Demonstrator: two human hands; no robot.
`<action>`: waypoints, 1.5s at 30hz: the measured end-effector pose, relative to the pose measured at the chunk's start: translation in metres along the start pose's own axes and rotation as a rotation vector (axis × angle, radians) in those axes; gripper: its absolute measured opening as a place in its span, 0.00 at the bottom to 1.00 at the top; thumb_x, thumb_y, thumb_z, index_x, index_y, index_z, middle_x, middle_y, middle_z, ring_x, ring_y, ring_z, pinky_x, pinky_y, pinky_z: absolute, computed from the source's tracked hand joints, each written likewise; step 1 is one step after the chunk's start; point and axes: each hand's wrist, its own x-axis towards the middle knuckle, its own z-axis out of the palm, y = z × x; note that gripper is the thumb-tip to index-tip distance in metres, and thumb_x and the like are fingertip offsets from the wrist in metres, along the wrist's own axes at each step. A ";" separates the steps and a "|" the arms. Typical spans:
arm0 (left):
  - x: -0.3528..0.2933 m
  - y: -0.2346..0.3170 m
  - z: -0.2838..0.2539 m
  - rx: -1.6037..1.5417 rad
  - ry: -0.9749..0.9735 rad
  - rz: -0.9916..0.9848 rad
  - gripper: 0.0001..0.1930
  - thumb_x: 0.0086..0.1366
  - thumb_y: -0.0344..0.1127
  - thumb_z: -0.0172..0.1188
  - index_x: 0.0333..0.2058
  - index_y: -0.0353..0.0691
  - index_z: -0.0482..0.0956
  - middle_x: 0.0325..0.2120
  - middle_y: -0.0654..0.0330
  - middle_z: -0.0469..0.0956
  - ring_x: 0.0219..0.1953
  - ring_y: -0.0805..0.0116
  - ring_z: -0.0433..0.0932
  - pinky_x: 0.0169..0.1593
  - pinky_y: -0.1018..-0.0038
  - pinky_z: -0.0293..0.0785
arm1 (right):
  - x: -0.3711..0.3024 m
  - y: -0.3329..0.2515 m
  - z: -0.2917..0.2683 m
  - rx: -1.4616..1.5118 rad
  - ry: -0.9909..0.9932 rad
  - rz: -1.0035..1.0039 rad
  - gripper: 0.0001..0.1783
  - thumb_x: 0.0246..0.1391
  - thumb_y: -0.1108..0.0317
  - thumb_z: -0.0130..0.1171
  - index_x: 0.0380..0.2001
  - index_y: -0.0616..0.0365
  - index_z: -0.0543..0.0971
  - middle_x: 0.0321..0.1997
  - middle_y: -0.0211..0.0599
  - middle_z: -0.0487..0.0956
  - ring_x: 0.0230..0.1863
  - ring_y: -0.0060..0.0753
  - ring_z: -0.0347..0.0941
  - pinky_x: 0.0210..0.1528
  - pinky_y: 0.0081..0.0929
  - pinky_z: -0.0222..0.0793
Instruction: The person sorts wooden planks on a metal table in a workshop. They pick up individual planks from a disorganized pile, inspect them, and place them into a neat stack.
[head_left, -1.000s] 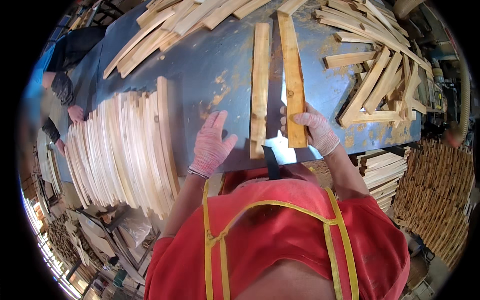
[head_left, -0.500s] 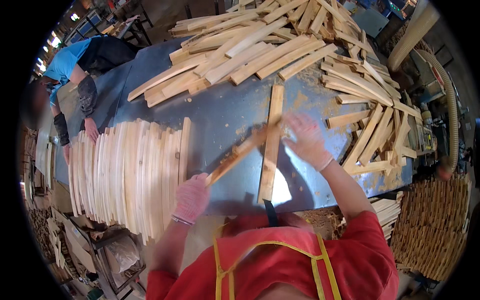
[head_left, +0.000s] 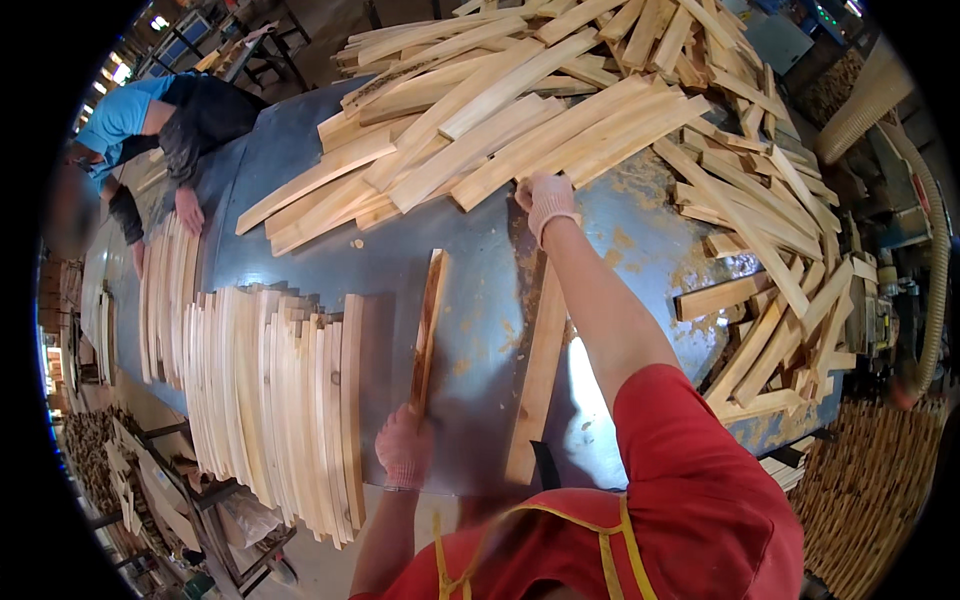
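Observation:
My left hand [head_left: 405,447], in a pinkish knit glove, grips the near end of a narrow wooden slat [head_left: 430,325] with a dark brown face. That slat points away from me over the metal tabletop. My right arm is stretched forward. Its gloved hand [head_left: 548,205] has curled fingers at the near end of a pale slat [head_left: 605,135] in the big pile; the fingertips are partly hidden. Below my right forearm another slat [head_left: 537,385] lies lengthwise, its far part hidden by the arm. To the left of my left hand stands a tight row of slats [head_left: 270,400].
A blue-grey metal table [head_left: 300,240] carries the slats and scattered sawdust. The loose pile [head_left: 500,100] spreads across its far side and right. At the left, a co-worker in a blue shirt [head_left: 120,125] handles a separate group of slats [head_left: 168,300]. A ribbed hose [head_left: 935,250] hangs at right.
My right hand has gone from beside the middle slat forward to the pile. The slat in my left hand has swung from slanting to nearly straight ahead. The co-worker's slats now stand apart from the row.

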 end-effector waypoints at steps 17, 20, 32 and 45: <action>0.000 -0.009 0.010 0.013 -0.002 0.016 0.13 0.70 0.43 0.58 0.44 0.40 0.80 0.41 0.46 0.84 0.45 0.41 0.84 0.50 0.49 0.81 | -0.192 -0.013 -0.128 0.079 -0.770 0.420 0.23 0.61 0.59 0.74 0.54 0.56 0.81 0.43 0.33 0.87 0.43 0.25 0.85 0.36 0.19 0.79; 0.000 -0.004 0.003 -0.030 0.063 0.058 0.16 0.69 0.44 0.60 0.46 0.39 0.80 0.44 0.45 0.83 0.47 0.42 0.84 0.52 0.49 0.80 | -0.220 0.026 -0.195 -0.097 -0.853 0.450 0.33 0.59 0.52 0.76 0.61 0.58 0.80 0.51 0.38 0.87 0.53 0.26 0.85 0.43 0.20 0.80; -0.049 -0.059 0.025 -0.780 -0.129 0.245 0.16 0.65 0.42 0.66 0.44 0.36 0.82 0.36 0.44 0.84 0.40 0.42 0.82 0.46 0.55 0.77 | -0.361 0.144 -0.243 -0.223 -0.597 0.539 0.21 0.62 0.74 0.66 0.58 0.63 0.79 0.53 0.41 0.86 0.54 0.40 0.84 0.60 0.39 0.82; 0.064 0.244 -0.273 -0.937 0.187 0.914 0.22 0.66 0.33 0.63 0.58 0.36 0.78 0.44 0.55 0.82 0.47 0.62 0.80 0.52 0.66 0.78 | -0.369 0.095 -0.285 -0.361 -0.819 0.349 0.19 0.64 0.71 0.65 0.58 0.56 0.81 0.42 0.24 0.85 0.43 0.21 0.79 0.49 0.21 0.75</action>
